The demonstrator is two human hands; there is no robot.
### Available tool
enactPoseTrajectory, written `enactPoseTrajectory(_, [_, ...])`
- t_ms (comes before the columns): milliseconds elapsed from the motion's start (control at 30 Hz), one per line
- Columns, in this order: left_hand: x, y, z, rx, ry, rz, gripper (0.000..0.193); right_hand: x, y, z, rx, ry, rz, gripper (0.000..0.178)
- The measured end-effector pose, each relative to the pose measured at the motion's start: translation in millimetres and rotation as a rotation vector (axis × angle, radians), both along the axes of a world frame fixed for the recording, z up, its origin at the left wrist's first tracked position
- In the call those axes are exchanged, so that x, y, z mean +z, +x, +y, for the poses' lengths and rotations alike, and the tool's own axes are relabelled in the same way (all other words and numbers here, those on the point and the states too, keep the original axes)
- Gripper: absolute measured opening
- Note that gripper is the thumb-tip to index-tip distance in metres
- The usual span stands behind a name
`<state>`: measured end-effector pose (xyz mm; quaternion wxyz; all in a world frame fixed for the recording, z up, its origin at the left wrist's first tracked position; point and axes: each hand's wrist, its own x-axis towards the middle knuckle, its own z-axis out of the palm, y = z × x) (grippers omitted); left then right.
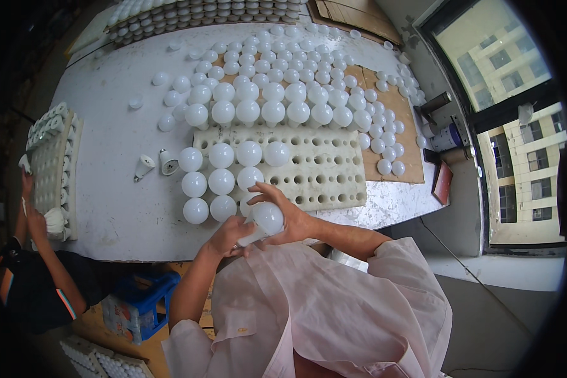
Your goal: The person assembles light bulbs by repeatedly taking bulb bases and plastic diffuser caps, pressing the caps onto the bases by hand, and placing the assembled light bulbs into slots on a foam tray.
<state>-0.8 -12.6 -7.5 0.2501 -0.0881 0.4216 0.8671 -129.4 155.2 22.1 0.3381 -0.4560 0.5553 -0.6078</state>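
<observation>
Now, co-worker: far off to the left of both hands, a person in dark clothing works with both arms out over a pale tray.
Stool: blue plastic, low down to the left of the left hand.
Bare bulb bodies: two of them, without domes, lying up and left of the left hand on the white table.
Seated bulbs: here they are, round white bulbs in rows just beyond the left hand, one partly covered by the right fingers.
Left hand: closed around the lower body of a bulb, this one.
Bulb in hand: a white one, tilted, dome up and right, between the two hands in front of the shirt.
Right hand: curled about the dome, fingers bent over its far side.
Foam tray: past the right hand, rows of open holes.
Loose domes: a crowd of white ones, beyond both hands, many on brown cardboard.
Window: well to the right of the right hand.
</observation>
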Motion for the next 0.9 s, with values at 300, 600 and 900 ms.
enactPoseTrajectory(300, [-28,-3,4,0.108,0.506,-0.125,0.071,-10,4,-3,-0.131,0.296,-0.256,0.087])
enactPoseTrajectory(600, [-3,58,-66,0.486,-0.159,0.088,0.032,-45,-95,31,-0.892,0.415,0.600,0.083])
enactPoseTrajectory(900, [-67,51,-187,0.835,-1.466,-0.064,0.035,-72,-86,24,-0.823,0.411,0.701,0.081])
